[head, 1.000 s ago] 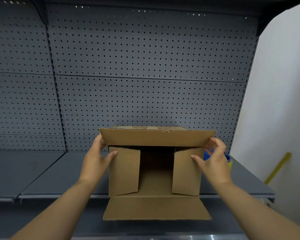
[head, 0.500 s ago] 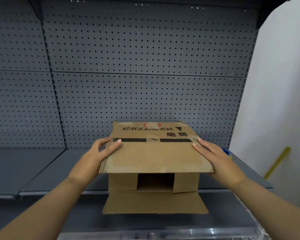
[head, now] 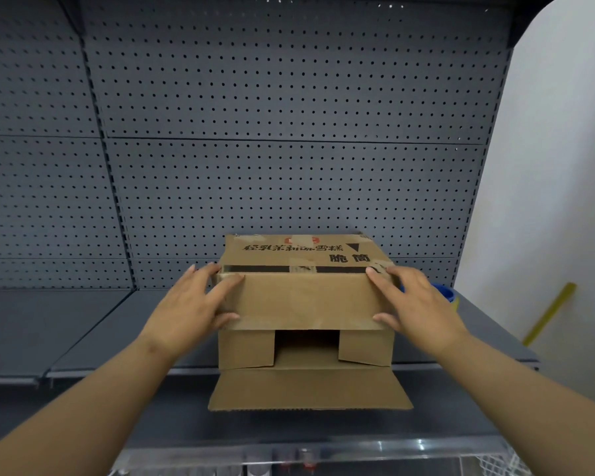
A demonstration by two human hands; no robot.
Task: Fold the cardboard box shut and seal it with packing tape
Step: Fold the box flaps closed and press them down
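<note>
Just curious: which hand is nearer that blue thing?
Right. The right hand is right beside the blue object; the left hand is across the box.

One cardboard box [head: 306, 300], four flaps [head: 310, 389]. Two hands: left hand [head: 186, 310], right hand [head: 416, 304]. One blue object [head: 445, 293], partly hidden. One yellow stick [head: 548, 314].

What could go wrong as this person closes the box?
The upper flap is only pressed down by the left hand and right hand; released unsealed, it may spring up.
The lower flap lies flat past the shelf edge, so raising it would likely take a hand off the upper one.
The side flaps leave a gap between them, so the outer flaps could sag inward there.
</note>
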